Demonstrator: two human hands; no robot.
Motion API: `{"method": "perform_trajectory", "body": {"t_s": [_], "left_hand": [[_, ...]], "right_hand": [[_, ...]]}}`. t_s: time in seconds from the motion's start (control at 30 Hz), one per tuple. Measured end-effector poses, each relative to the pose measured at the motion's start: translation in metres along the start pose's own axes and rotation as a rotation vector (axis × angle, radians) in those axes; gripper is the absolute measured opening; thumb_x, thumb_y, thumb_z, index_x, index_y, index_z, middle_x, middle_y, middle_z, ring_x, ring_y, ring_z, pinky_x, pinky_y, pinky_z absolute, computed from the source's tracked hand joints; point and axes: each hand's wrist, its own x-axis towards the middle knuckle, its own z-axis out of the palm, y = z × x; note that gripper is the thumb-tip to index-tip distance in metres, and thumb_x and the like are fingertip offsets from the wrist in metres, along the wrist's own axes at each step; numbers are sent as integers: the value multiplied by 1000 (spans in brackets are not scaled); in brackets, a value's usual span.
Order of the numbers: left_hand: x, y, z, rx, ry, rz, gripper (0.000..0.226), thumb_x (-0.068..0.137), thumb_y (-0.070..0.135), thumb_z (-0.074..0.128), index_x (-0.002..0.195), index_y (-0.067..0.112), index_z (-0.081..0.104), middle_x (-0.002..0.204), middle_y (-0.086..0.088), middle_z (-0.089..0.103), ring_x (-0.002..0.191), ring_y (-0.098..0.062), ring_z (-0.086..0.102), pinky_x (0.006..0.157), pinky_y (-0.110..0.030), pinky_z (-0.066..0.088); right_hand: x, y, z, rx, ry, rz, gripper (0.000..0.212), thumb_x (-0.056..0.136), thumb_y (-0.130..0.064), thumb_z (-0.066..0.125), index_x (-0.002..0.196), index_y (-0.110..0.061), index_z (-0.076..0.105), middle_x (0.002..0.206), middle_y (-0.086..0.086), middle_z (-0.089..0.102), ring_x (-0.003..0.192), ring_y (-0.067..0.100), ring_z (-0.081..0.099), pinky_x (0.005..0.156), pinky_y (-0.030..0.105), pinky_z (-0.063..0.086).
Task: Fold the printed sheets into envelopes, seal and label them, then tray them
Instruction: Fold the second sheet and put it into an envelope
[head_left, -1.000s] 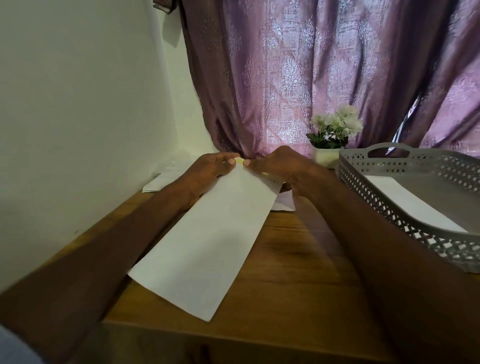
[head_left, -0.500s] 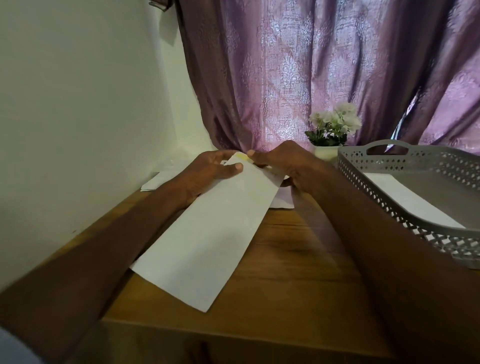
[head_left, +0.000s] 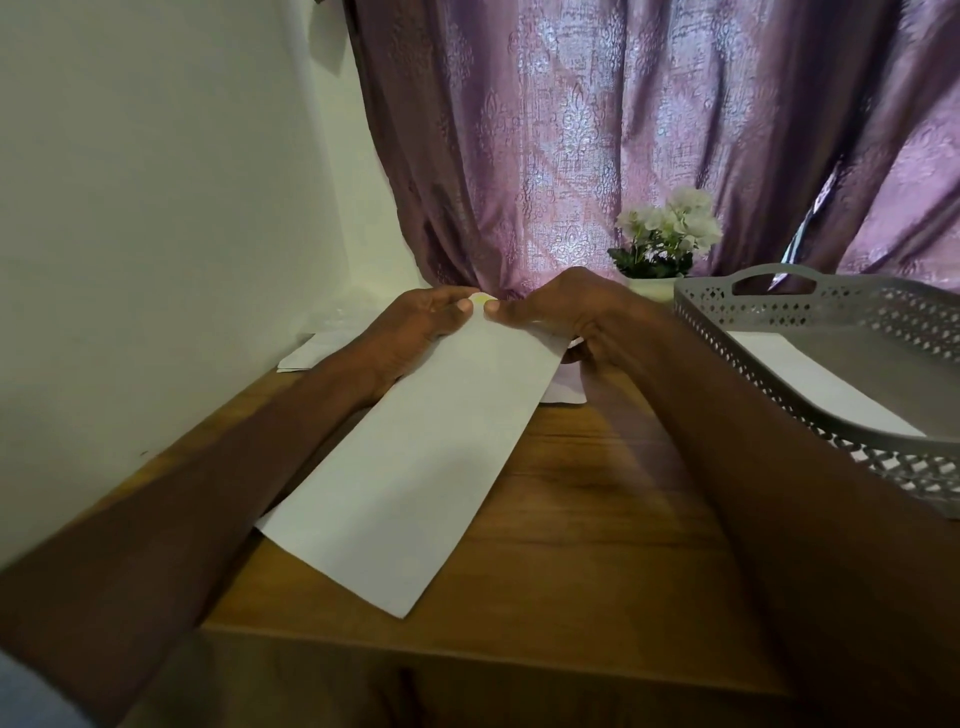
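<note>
At the left, loose papers (head_left: 306, 353) lie by the wall, and my left hand (head_left: 415, 325) pinches the far end of the envelope (head_left: 415, 467), thumb on top beside a small yellow sticker (head_left: 482, 299). My right hand (head_left: 561, 312) pinches the same end, fingers curled around its right edge, while the envelope's near end rests on the table (head_left: 597, 519). At the right, the gray tray (head_left: 779, 306) holds another envelope (head_left: 815, 379), with a flower pot (head_left: 660, 244) behind.

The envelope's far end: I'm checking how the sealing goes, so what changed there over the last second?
Little. Both hands, left hand and right hand, stayed at the far end of the envelope; the thumbs shifted slightly around the small yellow sticker. The envelope stayed on the table; the tray and the envelope in it did not move.
</note>
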Motion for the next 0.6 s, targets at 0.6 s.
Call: {"method": "perform_trajectory", "body": {"t_s": [0.6], "left_hand": [[1, 0, -5, -27, 23, -76, 55, 80, 41, 80, 130, 21, 71, 123, -4, 75, 115, -25, 71, 109, -46, 51]], "right_hand": [[6, 5, -4, 23, -29, 35, 53, 69, -37, 93, 102, -2, 69, 92, 8, 71, 77, 19, 67, 62, 30, 54]]}}
